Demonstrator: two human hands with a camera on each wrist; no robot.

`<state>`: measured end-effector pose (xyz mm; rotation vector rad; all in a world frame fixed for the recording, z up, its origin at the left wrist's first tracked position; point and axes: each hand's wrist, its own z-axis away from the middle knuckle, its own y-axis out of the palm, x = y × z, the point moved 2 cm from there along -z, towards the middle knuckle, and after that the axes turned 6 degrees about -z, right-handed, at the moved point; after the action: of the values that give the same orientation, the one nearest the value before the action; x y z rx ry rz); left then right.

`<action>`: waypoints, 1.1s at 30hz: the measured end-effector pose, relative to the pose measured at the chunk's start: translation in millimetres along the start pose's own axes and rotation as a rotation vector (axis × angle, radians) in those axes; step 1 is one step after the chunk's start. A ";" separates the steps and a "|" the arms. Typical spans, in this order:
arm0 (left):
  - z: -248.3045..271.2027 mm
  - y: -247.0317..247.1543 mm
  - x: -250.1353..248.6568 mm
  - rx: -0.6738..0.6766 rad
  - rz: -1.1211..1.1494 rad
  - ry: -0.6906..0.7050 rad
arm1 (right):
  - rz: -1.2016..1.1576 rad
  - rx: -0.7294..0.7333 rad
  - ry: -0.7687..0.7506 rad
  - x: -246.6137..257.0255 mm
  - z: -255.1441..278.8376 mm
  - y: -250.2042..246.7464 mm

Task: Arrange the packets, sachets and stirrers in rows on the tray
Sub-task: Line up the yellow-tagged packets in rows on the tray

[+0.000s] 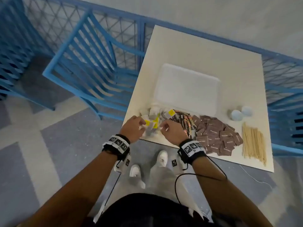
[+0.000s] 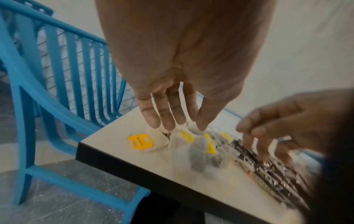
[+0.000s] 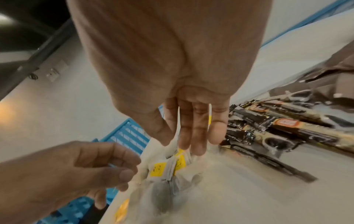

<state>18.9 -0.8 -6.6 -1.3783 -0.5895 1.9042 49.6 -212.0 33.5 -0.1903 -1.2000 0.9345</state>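
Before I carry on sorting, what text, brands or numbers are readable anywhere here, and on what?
No text can be read.
Brown sachets: pale print, too blurred.
Dark stick packets: orange label, lettering unreadable.
Yellow tea bag tags: dark marks, illegible.
Wristband markers: black-and-white codes, no words.
Stirrers and tray: no print visible.

Tea bags (image 1: 153, 119), sachets (image 1: 184, 119), brown packets (image 1: 216, 135), stirrers (image 1: 253, 141) beside empty tray (image 1: 188, 87)

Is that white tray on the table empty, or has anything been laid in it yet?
Empty. The head view shows the white rectangular plastic tray bare, with everything still on the cream square table beside it.
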 end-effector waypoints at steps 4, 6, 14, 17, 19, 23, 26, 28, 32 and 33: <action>-10.6 14.1 -6.4 -0.026 -0.113 -0.020 | 0.070 -0.009 0.009 2.9 -27.8 6.0; -13.3 19.6 -9.8 -0.038 -0.143 -0.040 | 0.111 0.030 0.024 2.1 -38.0 11.0; -19.0 30.9 -17.6 0.006 -0.162 -0.144 | 0.295 0.162 -0.101 -23.1 -50.4 31.1; -22.3 27.8 -21.4 0.010 -0.165 -0.165 | 0.177 0.090 -0.169 -28.7 -54.1 24.7; -21.9 26.5 -24.5 -0.001 -0.169 -0.167 | 0.125 0.064 -0.181 -30.2 -54.7 17.8; -20.1 22.7 -28.3 -0.045 -0.184 -0.169 | 0.011 0.021 -0.167 -31.3 -56.3 6.1; -19.4 20.3 -30.4 -0.043 -0.176 -0.187 | -0.133 0.006 -0.082 -33.8 -56.1 -2.6; -20.3 16.5 -29.5 -0.033 -0.144 -0.190 | -0.200 -0.016 -0.033 -34.7 -57.0 -6.0; -25.6 8.1 -31.9 0.001 -0.059 -0.211 | -0.281 -0.044 0.060 -33.0 -60.8 -11.9; -27.6 6.6 -31.3 0.011 -0.039 -0.222 | -0.304 -0.036 0.075 -32.3 -61.1 -12.6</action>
<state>48.9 -29.9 -0.8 -1.1482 -0.7067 2.0406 106.6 -222.2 -6.2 -0.0679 -1.1396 0.6357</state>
